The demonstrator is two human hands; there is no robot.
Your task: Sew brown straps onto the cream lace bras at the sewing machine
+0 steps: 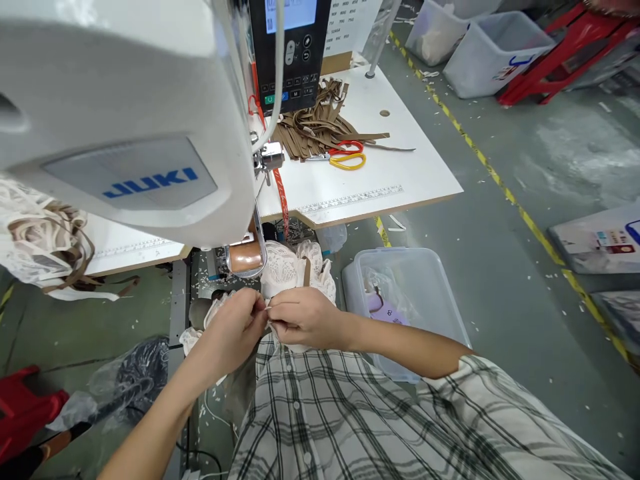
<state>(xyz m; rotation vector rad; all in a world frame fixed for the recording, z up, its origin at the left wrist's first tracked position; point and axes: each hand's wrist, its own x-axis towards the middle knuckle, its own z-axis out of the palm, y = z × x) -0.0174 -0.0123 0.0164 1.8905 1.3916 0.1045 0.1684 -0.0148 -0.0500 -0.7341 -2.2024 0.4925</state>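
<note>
The left hand [235, 330] and right hand [303, 320] clamp their fingers on the frilly white lace fabric [290, 267] below the white Juki sewing machine [140, 133], seemingly aligning its edge, which calls for steady tension.

The sewing machine head [125, 120] looms overhead; open room lies rightward above the plastic bin [405, 300]

Brand: I read "JUKI" in blue on the sewing machine [150, 180] head.
Control panel [290, 53]: I make out "M" on one key.
Sheet [350, 27]: number columns, too small for me.
Ruler strip [350, 199]: bench's front edge, figures illegible.
</note>
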